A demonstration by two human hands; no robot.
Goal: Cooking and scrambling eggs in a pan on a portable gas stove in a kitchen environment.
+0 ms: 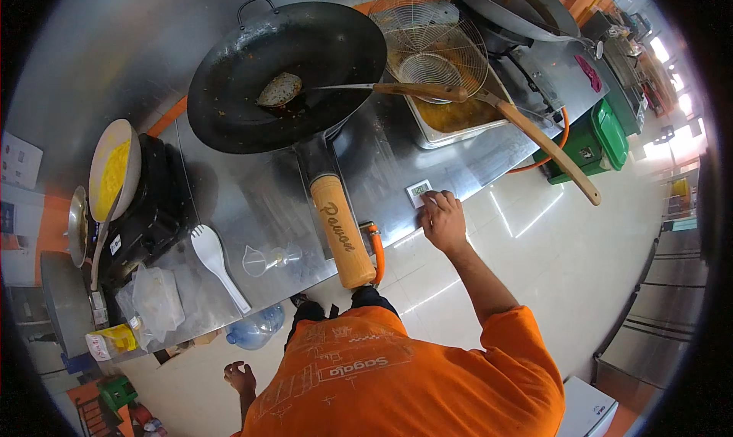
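Observation:
My right hand (442, 218) is at a small white digital timer (420, 193) near the edge of the steel counter, its fingertips touching the timer's lower right part. My left hand (239, 376) hangs low beside my body, below the counter edge, fingers loosely curled and holding nothing that I can see. Before me a black wok (240, 65) with a wooden handle (343, 231) stands tilted over the counter, a metal ladle (280, 89) lying in it. A wire strainer (429, 70) rests on a steel tray (458, 119) of brownish liquid.
A pan of yellow food (130, 168) stands on a black portable stove (154, 208) at left. Near it are a white plastic spatula (212, 251), small clear beakers (253, 262), a plastic bag (157, 302) and a yellow packet (119, 339). A strainer handle (558, 152) juts past the counter; an orange hose (378, 254) hangs nearby.

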